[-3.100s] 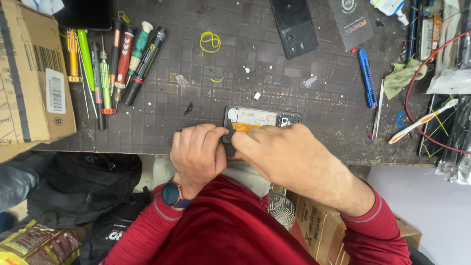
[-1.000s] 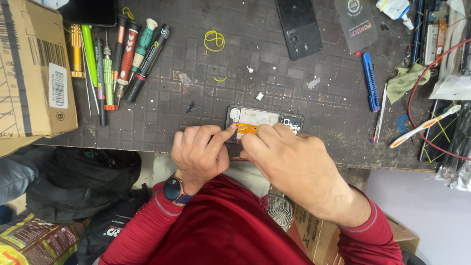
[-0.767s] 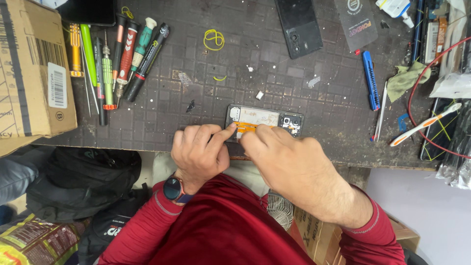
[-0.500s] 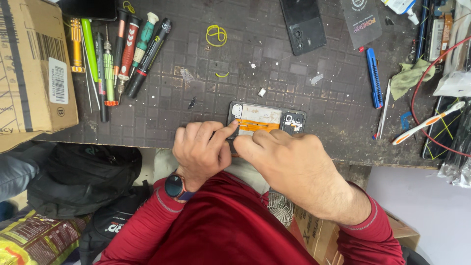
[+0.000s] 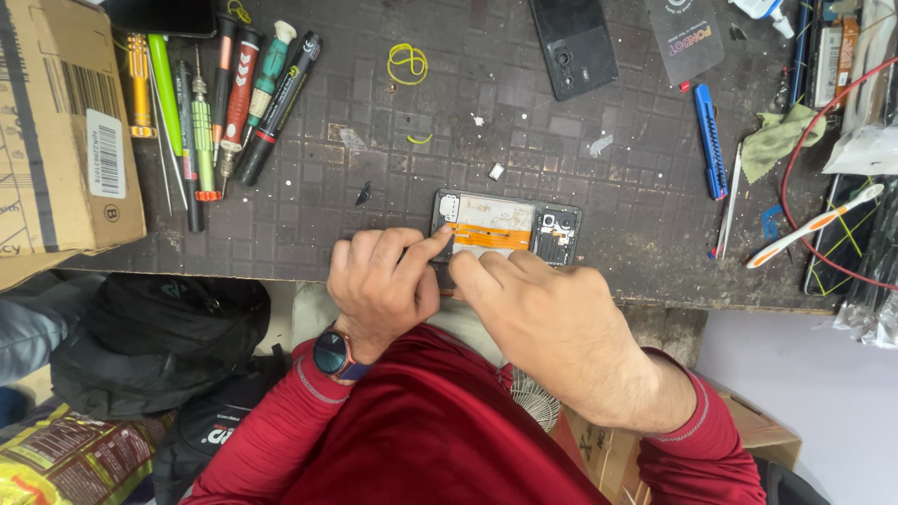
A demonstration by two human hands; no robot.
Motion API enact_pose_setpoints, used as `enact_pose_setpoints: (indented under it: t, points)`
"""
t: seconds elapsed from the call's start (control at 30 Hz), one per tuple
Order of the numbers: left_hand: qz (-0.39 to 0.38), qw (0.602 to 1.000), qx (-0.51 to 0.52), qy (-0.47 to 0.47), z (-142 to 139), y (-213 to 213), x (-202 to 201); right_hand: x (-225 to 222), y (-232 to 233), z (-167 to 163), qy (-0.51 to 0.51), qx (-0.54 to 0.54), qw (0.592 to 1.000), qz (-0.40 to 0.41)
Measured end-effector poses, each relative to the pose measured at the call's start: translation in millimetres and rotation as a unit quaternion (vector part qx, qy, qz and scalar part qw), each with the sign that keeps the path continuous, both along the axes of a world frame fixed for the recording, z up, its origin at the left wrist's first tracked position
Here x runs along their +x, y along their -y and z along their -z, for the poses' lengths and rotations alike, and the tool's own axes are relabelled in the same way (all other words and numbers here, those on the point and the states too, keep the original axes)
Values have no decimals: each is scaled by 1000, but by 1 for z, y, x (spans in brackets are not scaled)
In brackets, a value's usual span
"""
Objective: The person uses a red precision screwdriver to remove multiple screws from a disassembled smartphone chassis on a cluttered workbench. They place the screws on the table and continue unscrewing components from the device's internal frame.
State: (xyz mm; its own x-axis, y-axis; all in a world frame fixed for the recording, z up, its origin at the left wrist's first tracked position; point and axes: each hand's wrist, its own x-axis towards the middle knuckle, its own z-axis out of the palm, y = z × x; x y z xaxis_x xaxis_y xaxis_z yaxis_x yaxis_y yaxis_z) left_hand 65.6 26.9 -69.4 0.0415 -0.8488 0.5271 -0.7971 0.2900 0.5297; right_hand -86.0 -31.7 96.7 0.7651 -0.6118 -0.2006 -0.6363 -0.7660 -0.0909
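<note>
Both hands, left hand (image 5: 382, 283) and right hand (image 5: 547, 323), fingertips seemingly pinching the opened phone (image 5: 506, 227) near its edge.

Matt, scuffed rubber mat (image 5: 393, 187); plain brown cardboard box (image 5: 56, 140); glossy plastic-handled screwdrivers (image 5: 234, 93).

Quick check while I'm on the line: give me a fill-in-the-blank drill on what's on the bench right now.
1. Both hands, the left hand and the right hand, work on an opened ____ lying at the near edge of the bench mat.
2. The wrist of the left hand wears a ____.
3. The screwdrivers lie beside a cardboard ____.
4. The rubber band on the mat is ____ in colour.

Missing words: phone; watch; box; yellow
</note>
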Motion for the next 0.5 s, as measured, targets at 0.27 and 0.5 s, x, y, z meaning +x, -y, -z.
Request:
enact_pose_setpoints:
  t: [0.27,0.5]
  points:
    - [5,1000,4,3,-1,0,2,6,-3,5,-18,16,999,46]
    - [2,1000,6,-1,-1,0,1,4,-8,4,50,44,994,81]
